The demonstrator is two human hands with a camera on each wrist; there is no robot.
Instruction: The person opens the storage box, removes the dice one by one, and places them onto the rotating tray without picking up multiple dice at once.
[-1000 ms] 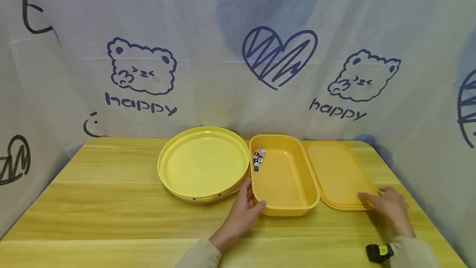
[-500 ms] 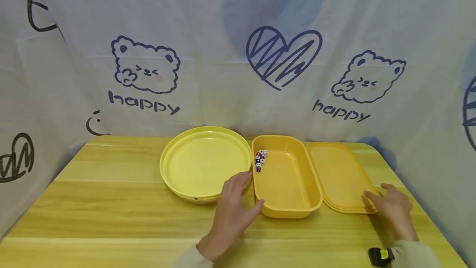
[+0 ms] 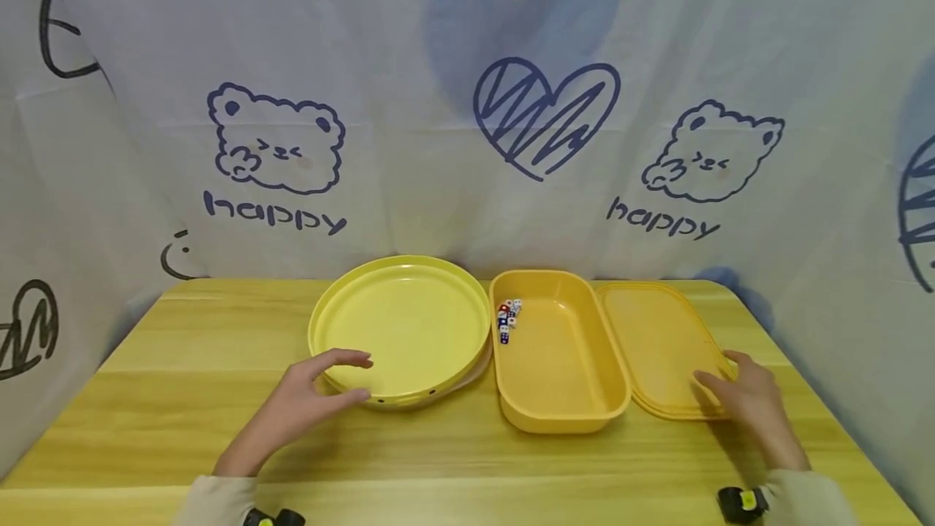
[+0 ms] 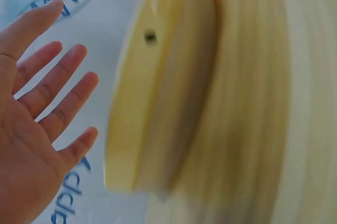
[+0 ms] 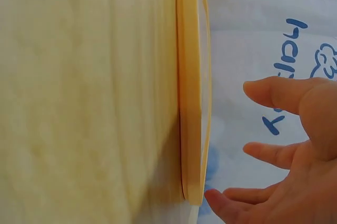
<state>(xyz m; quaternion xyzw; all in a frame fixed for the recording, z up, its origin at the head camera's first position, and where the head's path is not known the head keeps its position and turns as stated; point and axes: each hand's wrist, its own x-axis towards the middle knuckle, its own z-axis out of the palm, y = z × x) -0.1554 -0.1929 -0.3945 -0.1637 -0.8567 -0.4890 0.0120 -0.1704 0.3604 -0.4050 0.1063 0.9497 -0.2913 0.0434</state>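
Note:
A round yellow tray point(image 3: 402, 323) with a raised rim sits left of centre; its side, with a black dot, shows blurred in the left wrist view. My left hand point(image 3: 295, 404) hovers at its near left rim, fingers spread and holding nothing. Right of the tray stands a deep orange-yellow rectangular container point(image 3: 558, 372). Several small dice point(image 3: 504, 320), white, blue and red, lie along its left inner side. Beside it lies a flat matching lid point(image 3: 653, 339). Over the lid's near right corner is my right hand point(image 3: 756, 400), its fingers apart with nothing between them.
The things stand on a wood-grain table point(image 3: 409, 461), close to its far edge. Behind and at both sides hangs a white curtain point(image 3: 409, 144) with bear and heart drawings. Black wrist cameras point(image 3: 741, 503) sit at both sleeves.
My left hand has left the container's near left side and moved left to the tray's near left rim. The right hand stays by the lid's corner. The dice lie as before.

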